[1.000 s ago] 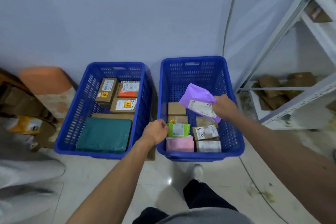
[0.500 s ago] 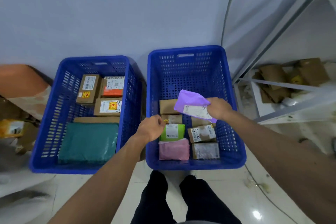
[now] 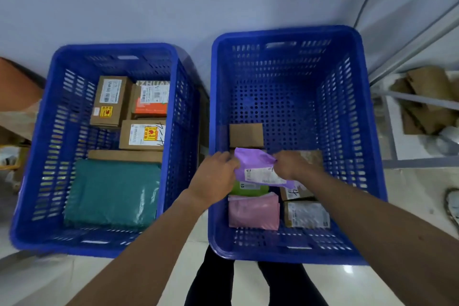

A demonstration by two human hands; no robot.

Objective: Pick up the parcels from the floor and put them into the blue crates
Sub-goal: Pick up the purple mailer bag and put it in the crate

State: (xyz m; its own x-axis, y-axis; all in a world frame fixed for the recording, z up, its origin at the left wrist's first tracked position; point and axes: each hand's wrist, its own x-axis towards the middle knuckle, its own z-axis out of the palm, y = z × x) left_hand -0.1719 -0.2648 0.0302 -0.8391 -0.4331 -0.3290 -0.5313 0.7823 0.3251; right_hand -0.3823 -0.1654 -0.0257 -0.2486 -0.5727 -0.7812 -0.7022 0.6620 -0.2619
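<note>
Two blue crates stand side by side against the wall. Inside the right crate, my left hand and my right hand both grip a purple parcel with a white label, low over a green parcel. A pink parcel, a brown box and labelled boxes lie on that crate's floor. The left crate holds a large teal parcel and several labelled cardboard boxes.
A white metal shelf frame stands to the right with crumpled brown paper on its bottom level. An orange object and cardboard sit at the far left. My legs show between the crates on the tiled floor.
The purple parcel has come down into the right crate. My left hand has moved from the green parcel onto the purple one, so both hands hold it. The view has closed in on the crates.
</note>
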